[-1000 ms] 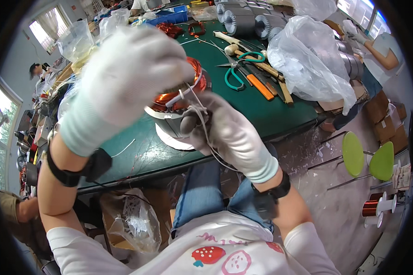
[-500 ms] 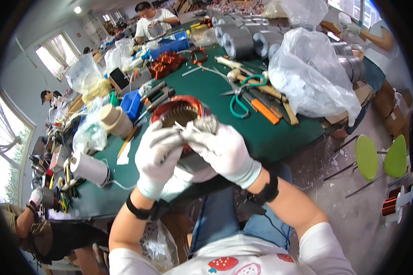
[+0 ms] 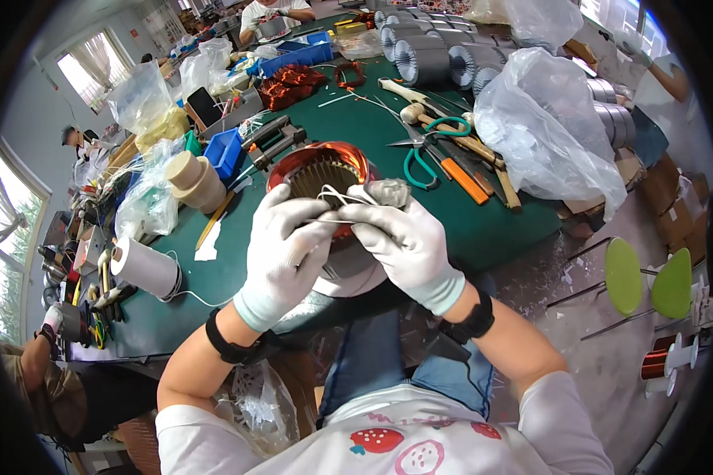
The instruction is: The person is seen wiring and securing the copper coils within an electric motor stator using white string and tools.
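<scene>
Well to the left of your grip, a white thread spool (image 3: 145,265) lies on its side on the green table (image 3: 186,317), its loose thread trailing toward your left wrist. Nearer, just beyond your left hand, stand stacked beige rolls (image 3: 194,182). Your gloved left hand (image 3: 289,241) has thumb and fingertips pinched together on a thin white cord (image 3: 342,195), which loops up between your hands. Right behind and below that grip sits the stator (image 3: 356,157), upright, copper windings around its open top. Your gloved right hand (image 3: 404,249) pinches the same cord, fingertips nearly meeting the left's; a pale grey bundle (image 3: 390,192) shows just above its knuckles. Beyond it to the right lie teal-handled scissors (image 3: 421,142), an orange-handled tool (image 3: 464,180) and, farther out, a clear plastic bag (image 3: 543,134).
</scene>
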Demonstrator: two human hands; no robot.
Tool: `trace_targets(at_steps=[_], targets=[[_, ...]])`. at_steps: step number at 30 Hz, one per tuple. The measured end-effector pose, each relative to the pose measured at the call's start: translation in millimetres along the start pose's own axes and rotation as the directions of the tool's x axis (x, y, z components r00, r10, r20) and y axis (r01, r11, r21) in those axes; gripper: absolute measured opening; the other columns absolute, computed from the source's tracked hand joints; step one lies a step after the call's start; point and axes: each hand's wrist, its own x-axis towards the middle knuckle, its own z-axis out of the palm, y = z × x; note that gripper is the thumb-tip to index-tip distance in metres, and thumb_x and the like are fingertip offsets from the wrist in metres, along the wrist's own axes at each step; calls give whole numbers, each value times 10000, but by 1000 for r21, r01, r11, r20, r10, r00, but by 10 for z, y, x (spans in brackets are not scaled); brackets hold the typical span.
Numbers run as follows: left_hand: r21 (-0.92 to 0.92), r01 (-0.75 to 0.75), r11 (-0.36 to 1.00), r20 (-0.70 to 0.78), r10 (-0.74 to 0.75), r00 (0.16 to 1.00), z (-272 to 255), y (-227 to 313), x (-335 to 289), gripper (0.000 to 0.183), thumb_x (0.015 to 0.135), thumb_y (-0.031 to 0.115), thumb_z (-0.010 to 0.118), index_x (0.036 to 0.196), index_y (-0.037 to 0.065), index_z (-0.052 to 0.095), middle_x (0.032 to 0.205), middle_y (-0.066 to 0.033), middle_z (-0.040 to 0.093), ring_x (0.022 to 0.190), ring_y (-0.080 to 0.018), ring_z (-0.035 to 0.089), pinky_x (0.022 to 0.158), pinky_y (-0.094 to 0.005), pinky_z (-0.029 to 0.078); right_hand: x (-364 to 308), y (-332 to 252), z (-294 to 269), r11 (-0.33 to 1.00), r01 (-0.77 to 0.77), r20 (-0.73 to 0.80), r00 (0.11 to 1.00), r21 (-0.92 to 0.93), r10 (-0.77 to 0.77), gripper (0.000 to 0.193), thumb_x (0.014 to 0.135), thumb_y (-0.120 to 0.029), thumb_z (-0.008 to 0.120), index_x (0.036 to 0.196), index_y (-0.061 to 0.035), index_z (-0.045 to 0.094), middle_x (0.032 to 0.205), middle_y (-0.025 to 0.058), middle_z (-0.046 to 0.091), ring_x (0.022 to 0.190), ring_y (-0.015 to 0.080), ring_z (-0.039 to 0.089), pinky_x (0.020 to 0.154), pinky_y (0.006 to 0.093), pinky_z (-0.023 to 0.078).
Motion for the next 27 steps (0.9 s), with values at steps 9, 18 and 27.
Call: trace_targets(at_steps=[9,18,27], targets=[[-516,725,456,321,-682,657,217,1185,-761,490,866,1,648,1335,-4,505,1111,-163,628,980,-233,636,888,-339,509,-1262,-1109,-1327,688,-537,-197,701,488,686,143,858,48,683,768,-60,658,1394,145,516,1235,271,540,1052,419,427],[-771,458,-443,630,-640,441,555,1209,-442,536,982,235,600,1414,-30,426,1215,-117,606,866,-147,602,759,-289,480,-1386,-1199,-1241,523,-701,131,649,484,749,136,983,-51,566,1055,-2,670,1248,121,612,1035,176,625,921,310,493],[-735,518,-438,651,-671,356,210,1339,-759,459,981,199,592,1366,-22,475,1106,-89,638,881,-126,616,786,-263,493,-731,-260,-455,681,-731,221,658,-43,720,490,914,-214,710,1310,18,540,1079,78,599,871,120,598,768,273,513]])
